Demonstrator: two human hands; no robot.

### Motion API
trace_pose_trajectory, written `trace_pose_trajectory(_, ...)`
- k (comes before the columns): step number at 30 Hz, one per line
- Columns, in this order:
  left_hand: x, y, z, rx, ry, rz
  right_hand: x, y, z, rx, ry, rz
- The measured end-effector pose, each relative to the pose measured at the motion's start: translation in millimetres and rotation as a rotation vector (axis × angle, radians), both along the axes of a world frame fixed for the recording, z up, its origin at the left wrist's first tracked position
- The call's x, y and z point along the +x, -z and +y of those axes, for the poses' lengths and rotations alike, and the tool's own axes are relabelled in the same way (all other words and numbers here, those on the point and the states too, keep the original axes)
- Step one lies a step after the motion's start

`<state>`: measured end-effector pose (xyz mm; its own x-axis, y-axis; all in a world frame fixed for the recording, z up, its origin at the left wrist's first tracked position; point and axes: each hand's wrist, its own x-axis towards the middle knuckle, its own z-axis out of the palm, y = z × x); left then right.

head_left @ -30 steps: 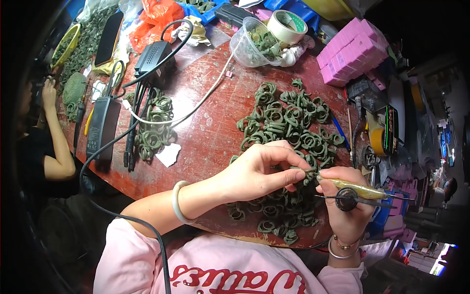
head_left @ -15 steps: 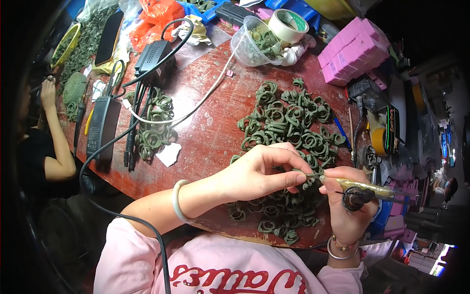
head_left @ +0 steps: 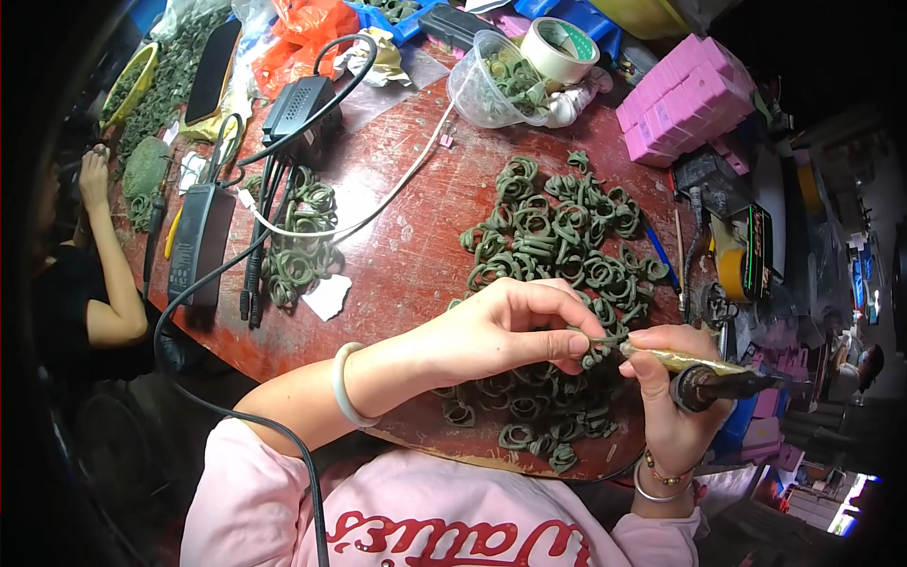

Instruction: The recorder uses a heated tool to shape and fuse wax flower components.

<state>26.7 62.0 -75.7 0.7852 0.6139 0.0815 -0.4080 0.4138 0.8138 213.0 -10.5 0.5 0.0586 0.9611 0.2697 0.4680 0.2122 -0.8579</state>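
My left hand (head_left: 515,326) pinches a small dark green ring (head_left: 607,340) between thumb and fingertips, above a heap of similar green rings (head_left: 534,222) on the red table. Close by on the right, my right hand (head_left: 673,416) is closed around a slim tool wrapped in yellowish film (head_left: 694,361). Its tip end points toward the held ring; I cannot tell whether they touch. A dark, pen-like tool (head_left: 727,384) also rests in the right hand, pointing right. More rings (head_left: 524,406) lie beneath my hands.
Cables and black power adapters (head_left: 200,241) lie at left by a second ring group (head_left: 300,231). Along the back stand a clear plastic tub (head_left: 472,90), a tape roll (head_left: 559,49) and pink foam blocks (head_left: 685,99). Another person's arm (head_left: 113,255) is at far left.
My right hand has turned slightly, so the dark tool swings and shows more of its length to the right. The yellowish tool has drawn slightly right, while the left hand keeps its pinch.
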Motion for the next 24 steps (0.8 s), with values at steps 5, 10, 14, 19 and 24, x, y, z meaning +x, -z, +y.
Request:
trace_pose_trajectory(5,0.6,1.2,0.8,-0.04,0.017,-0.022,0.9,2.1,0.9,0.045,-0.015,-0.034)
trace_pose_trajectory(10,0.1,-1.0,-0.9,-0.172,0.009,-0.063,0.5,2.6,0.0,0.092,-0.049,-0.113)
trace_pose_trajectory(14,0.9,-1.7,0.4,-0.164,-0.006,-0.046,-2.3,0.3,-7.8,0.102,-0.012,-0.139)
trace_pose_trajectory(19,2.2,-0.4,-1.8,-0.206,-0.025,-0.028,-1.2,-0.8,-9.3,0.079,0.031,-0.154)
trace_pose_trajectory(24,3.0,1.8,-1.4,-0.139,-0.068,0.004,-8.3,4.7,-6.7,0.076,0.022,-0.096)
